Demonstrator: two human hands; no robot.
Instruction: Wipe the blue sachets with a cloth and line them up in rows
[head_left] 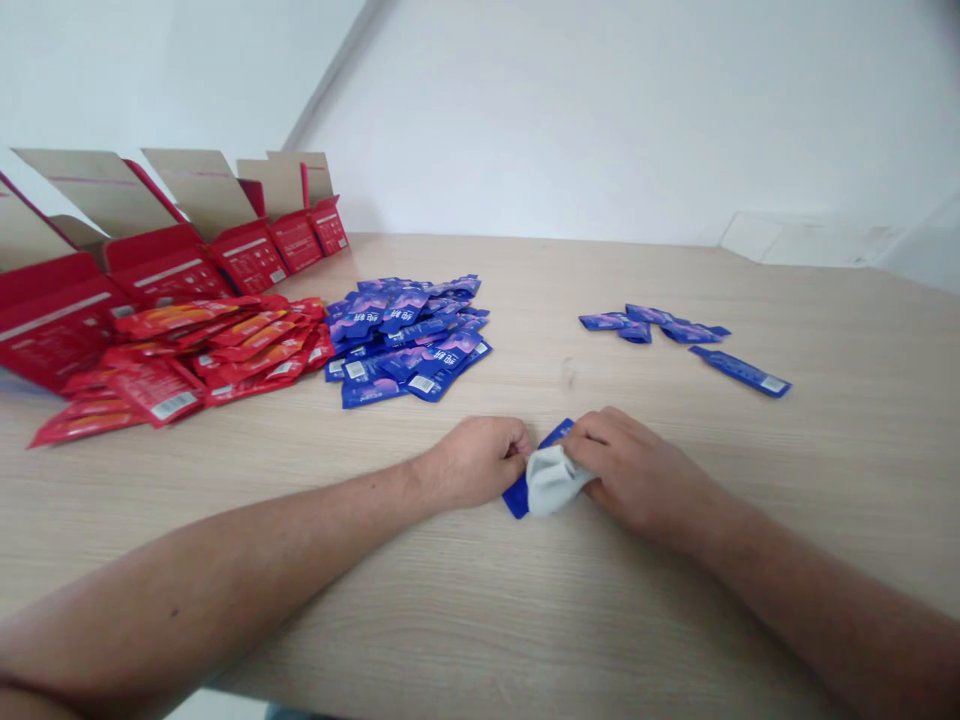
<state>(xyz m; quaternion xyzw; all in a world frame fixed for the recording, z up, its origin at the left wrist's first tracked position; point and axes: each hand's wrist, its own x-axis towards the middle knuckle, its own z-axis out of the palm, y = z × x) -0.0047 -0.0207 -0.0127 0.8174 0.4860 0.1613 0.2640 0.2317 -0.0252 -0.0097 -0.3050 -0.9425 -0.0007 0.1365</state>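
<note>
Packet: blue (514,499), slim, partly hidden, between my hands on the table (420,600)
Left hand (484,462): fingers curled, pinching the packet's edge
Right hand (626,475): grasping a crumpled whitish cloth (553,482) over it
Beyond my grip: blue pile (409,340)

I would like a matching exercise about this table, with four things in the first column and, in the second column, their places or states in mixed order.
Column one
1. Red cartons
2. Red sachets
3. White cloth
4. Lone blue sachet

Column two
A. Gripped by the right hand, over another blue sachet
B. Lying apart, at the right
C. Standing in a row, flaps raised
D. Heaped in front of the cartons

Right pairs: 1-C, 2-D, 3-A, 4-B
</note>
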